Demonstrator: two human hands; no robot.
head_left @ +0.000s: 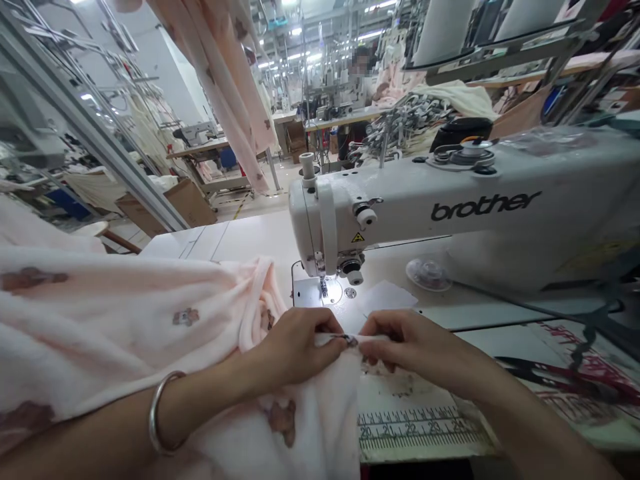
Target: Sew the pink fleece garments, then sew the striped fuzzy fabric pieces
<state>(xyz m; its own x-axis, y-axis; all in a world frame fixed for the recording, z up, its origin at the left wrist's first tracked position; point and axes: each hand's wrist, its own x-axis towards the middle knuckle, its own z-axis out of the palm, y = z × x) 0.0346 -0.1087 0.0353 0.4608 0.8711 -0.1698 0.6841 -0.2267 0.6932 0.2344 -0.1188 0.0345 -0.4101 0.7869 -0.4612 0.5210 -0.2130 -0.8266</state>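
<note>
Pale pink plush fabric (215,313) printed with small brown bears spreads over the left of the sewing table and hangs down its front. My left hand (300,343), with a bangle on the wrist, pinches a folded edge of it. Close beside it, my right hand (395,340) pinches the same edge between thumb and fingers. Both hands are just in front of the white sewing machine (350,220), whose lit presser foot (324,288) stands over the needle plate. The held edge lies nearer to me than the foot.
A measuring tape strip (420,430) runs along the table's front edge. Dark-handled scissors (560,377) lie at right, and a clear round bobbin-like disc (429,273) rests by the machine. Pink fabric (225,73) hangs overhead. A person (361,70) is at the back.
</note>
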